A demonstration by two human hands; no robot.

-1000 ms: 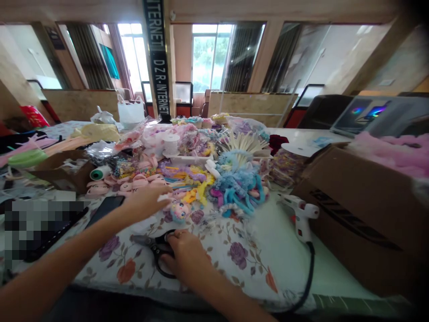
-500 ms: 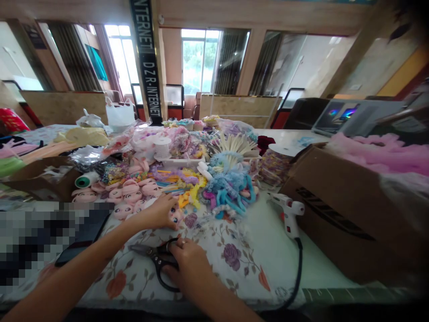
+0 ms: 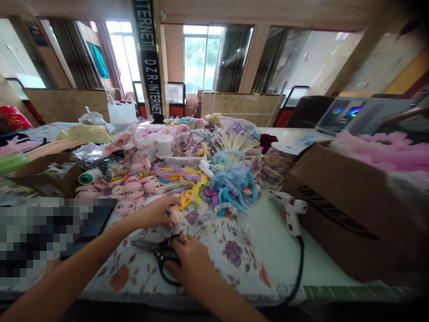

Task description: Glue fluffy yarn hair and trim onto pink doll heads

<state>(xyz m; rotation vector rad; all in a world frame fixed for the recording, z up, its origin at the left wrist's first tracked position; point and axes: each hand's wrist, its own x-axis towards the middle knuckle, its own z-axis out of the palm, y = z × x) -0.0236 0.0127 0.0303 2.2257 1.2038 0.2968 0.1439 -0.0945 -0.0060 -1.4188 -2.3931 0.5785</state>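
Observation:
A small pale doll head with a yellow-orange band is pinched in the fingers of my left hand, low over the flowered cloth. Black-handled scissors lie just in front of it, blades pointing left and nearly together. My right hand has its fingers closed around the scissor handles; a ring shows on one finger. More pink doll heads with painted faces are clustered beyond my left hand. Beside them are yellow ruffled trim and a blue fuzzy bundle.
To the right lies a white glue gun with a black cord, next to a large cardboard box. A spool of thread, an open carton and a dark phone-like device stand on the left. Craft supplies are heaped behind.
My left hand has turned the doll head, so its eyes show less and the yellow-orange band shows more. The right hand keeps its hold on the scissors, almost still.

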